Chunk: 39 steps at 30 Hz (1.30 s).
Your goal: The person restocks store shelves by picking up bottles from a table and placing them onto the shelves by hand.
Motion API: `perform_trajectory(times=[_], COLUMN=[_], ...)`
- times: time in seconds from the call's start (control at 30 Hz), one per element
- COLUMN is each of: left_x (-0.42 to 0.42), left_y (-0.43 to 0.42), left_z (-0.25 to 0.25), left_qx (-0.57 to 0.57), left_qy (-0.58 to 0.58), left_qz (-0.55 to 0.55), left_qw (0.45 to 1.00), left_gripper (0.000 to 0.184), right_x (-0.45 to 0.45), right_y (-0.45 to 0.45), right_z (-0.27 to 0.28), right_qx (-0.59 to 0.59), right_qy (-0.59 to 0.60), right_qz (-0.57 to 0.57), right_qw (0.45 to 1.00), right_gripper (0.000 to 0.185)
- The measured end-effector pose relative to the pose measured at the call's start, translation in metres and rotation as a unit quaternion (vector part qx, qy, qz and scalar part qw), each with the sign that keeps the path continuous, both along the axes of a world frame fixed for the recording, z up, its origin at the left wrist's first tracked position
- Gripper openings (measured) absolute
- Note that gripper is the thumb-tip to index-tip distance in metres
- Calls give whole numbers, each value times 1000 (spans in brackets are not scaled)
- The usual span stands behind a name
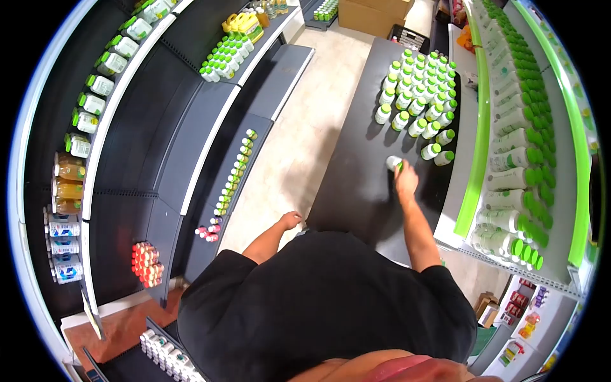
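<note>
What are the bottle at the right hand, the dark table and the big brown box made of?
Bottle at the right hand: probably plastic, with an opaque white body and a green cap. 
Table: smooth, dark and fairly matte, with soft shadows; painted metal or laminate, hard to tell. 
Box: likely cardboard, judging by its dull, plain brown sides.

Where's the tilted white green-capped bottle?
Head view, right of centre: the tilted white bottle is in the right hand, over the dark table, nearer the camera than the upright white bottles.

The right arm (418, 232) is pointing forward, right hand (407, 179) gripping; the left hand (291, 220) is hanging at the left side.
</note>
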<state>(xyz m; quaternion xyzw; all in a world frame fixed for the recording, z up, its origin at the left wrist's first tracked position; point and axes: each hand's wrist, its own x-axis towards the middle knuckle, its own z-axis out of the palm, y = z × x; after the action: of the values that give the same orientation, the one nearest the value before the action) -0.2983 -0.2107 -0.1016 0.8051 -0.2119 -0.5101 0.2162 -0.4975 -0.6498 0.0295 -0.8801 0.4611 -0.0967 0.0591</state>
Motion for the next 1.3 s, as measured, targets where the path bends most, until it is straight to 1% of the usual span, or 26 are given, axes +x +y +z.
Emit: perform_trajectory(times=[0.07,0.13,0.2,0.27,0.33,0.37,0.4,0.47,0.53,0.6,0.63,0.67,0.73,0.77,0.87,0.9,0.93,1.0,1.03,1.07,1.1,1.2,1.23,1.3], left_x=[3,5,8,10,6,3,-3,-18,-34,-50,-57,-64,-70,-69,-65,-64,-64,-62,-62,-60,-59,-60,-60,-63], left_y=[-7,-17,-29,-46,-69,-82,-95,-121,-141,-156,-163,-164,-159,-157,-145,-140,-137,-130,-131,-131,-131,-132,-129,-133], left_z=[16,27,30,39,53,60,72,91,89,93,84,76,74,64,79,76,57,37,45,53,57,64,81,112], left_qx=[-3,-13,-58,-73,-108,-125,-165,-240,-338,-330,-309,-273,-316,-277,-191,-177,-162,-156,-140,-123,-117,-117,-141,-125], left_qy=[-57,-128,-165,-157,-131,-119,-103,-72,-62,-50,-26,-32,84,36,45,48,37,62,51,40,19,-26,-61,-129], left_qz=[-4,-3,2,-4,-13,-18,-61,-147,-258,-362,-420,-450,-416,-439,-400,-403,-416,-401,-412,-423,-442,-467,-483,-520], left_qw=[998,992,985,985,985,985,979,957,903,870,853,850,848,854,895,897,894,901,899,897,889,876,862,835], left_gripper=[32,30,27,30,37,41,45,55,64,66,64,62,66,67,66,65,67,65,62,60,57,56,47,40], right_x=[-14,-28,-39,-50,-60,-62,-62,-62,-52,-44,-42,-38,-32,-31,-30,-32,-34,-34,-33,-38,-38,-35,-36,-44], right_y=[38,78,117,149,172,180,187,194,198,199,200,201,202,202,206,206,206,204,203,204,204,203,205,208], right_z=[-8,-7,-10,-12,-14,-17,-7,-2,15,25,29,33,30,29,10,1,-18,-17,-26,-34,-34,-33,-36,-50], right_qx=[33,92,141,191,221,250,278,300,315,324,321,323,325,325,335,345,363,441,446,427,446,477,484,421], right_qy=[10,31,14,-24,-52,-45,-38,-48,-34,-20,-28,-14,14,1,29,24,-11,-20,-9,-21,-3,46,61,14], right_qz=[24,43,37,57,90,90,98,138,157,174,181,185,194,206,226,246,256,274,274,277,262,226,215,293], right_qw=[999,994,989,980,970,963,955,943,935,930,929,928,926,923,914,905,896,854,852,861,856,848,846,858], right_gripper=[41,43,42,37,33,32,31,34,34,33,33,33,34,36,39,39,39,39,37,35,35,35,35,32])
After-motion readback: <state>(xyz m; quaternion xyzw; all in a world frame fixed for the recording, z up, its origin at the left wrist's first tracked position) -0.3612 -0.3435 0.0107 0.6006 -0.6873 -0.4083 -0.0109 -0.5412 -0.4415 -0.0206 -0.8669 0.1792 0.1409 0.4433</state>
